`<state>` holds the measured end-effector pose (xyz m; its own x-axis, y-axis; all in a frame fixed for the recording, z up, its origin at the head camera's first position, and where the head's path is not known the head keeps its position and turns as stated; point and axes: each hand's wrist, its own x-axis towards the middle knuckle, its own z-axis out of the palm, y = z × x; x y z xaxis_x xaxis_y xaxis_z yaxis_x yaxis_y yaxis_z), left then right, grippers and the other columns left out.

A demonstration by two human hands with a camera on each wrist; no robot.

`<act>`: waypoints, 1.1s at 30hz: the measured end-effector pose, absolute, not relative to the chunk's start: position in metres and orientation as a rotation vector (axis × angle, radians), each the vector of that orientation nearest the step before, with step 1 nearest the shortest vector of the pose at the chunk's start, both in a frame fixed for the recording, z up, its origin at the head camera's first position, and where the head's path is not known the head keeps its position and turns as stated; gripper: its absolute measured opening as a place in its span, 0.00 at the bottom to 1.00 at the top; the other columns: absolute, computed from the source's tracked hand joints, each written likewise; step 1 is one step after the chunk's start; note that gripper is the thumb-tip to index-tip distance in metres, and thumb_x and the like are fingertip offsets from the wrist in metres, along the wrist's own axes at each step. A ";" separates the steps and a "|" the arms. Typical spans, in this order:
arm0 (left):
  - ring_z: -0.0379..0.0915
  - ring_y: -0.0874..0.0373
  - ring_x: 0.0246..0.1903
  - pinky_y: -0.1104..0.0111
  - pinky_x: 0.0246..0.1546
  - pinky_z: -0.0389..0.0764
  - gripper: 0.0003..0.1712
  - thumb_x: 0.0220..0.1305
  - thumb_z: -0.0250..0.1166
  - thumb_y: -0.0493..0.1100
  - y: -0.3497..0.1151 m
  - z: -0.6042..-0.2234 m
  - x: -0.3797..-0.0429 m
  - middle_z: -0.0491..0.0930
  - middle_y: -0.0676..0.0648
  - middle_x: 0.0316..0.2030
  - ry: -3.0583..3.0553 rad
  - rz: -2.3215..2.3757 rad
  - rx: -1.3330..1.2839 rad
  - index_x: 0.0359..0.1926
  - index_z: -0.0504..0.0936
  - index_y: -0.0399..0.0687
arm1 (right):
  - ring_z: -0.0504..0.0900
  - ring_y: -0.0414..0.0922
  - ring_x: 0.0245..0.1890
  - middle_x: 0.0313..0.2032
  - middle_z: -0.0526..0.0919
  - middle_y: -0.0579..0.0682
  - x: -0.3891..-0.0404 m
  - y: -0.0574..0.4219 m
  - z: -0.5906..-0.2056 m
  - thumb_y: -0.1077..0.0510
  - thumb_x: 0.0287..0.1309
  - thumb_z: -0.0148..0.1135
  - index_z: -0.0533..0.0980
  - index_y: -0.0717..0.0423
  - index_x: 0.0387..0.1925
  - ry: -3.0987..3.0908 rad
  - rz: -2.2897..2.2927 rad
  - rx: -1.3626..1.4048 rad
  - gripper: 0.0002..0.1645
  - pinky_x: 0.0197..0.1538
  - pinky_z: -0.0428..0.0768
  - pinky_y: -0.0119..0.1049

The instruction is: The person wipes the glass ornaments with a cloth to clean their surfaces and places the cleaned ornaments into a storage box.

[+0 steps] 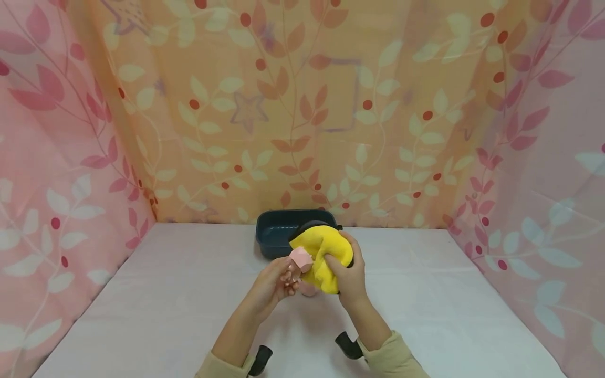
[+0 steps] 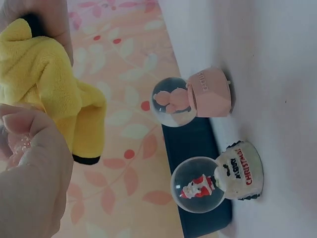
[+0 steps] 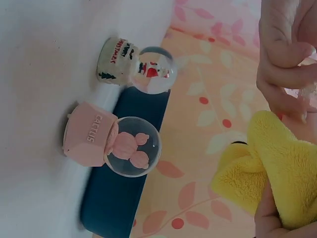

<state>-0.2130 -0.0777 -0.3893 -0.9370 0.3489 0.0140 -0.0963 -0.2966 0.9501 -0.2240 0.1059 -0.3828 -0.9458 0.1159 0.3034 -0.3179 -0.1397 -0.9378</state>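
My left hand [image 1: 270, 287] holds a small snow globe with a pink faceted base [image 1: 301, 259]; fingers hide most of its clear part [image 2: 19, 151]. In my right hand [image 1: 352, 275] is a yellow cloth [image 1: 326, 252] with black edging, bunched between thumb and fingers. The cloth lies close against the pink base; whether they touch is hard to tell. On the table, a pink cactus snow globe [image 3: 91, 134] stands upright beside a white-based Christmas snow globe [image 2: 242, 171] with a Santa inside. Both are below the hands, apart from them.
A dark blue basin [image 1: 271, 247] stands at the back of the white-covered table [image 1: 198, 294], behind the two standing globes. Patterned curtains [image 1: 212, 131] enclose the back and both sides. Black straps [image 1: 348, 346] hang at the wrists.
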 end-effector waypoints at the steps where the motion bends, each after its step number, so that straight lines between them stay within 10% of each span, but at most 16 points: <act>1: 0.68 0.58 0.27 0.72 0.30 0.70 0.20 0.75 0.49 0.56 -0.078 -0.390 -0.213 0.67 0.48 0.27 1.660 2.311 0.305 0.32 0.66 0.46 | 0.70 0.48 0.43 0.47 0.69 0.53 -0.224 0.107 -0.383 0.69 0.53 0.61 0.62 0.57 0.65 -1.830 2.173 0.234 0.37 0.43 0.76 0.34; 15: 0.67 0.60 0.21 0.73 0.25 0.71 0.23 0.74 0.48 0.60 -0.074 -0.389 -0.213 0.67 0.49 0.28 1.693 2.257 0.348 0.32 0.69 0.45 | 0.71 0.50 0.38 0.47 0.69 0.59 -0.217 0.092 -0.396 0.72 0.48 0.66 0.59 0.55 0.64 -2.002 1.679 0.741 0.43 0.38 0.77 0.36; 33: 0.66 0.59 0.23 0.73 0.26 0.69 0.20 0.75 0.49 0.57 -0.078 -0.389 -0.214 0.66 0.48 0.28 1.686 2.329 0.334 0.39 0.69 0.43 | 0.72 0.49 0.38 0.45 0.70 0.55 -0.227 0.099 -0.385 0.69 0.52 0.62 0.65 0.55 0.63 -1.905 2.008 0.301 0.35 0.38 0.78 0.33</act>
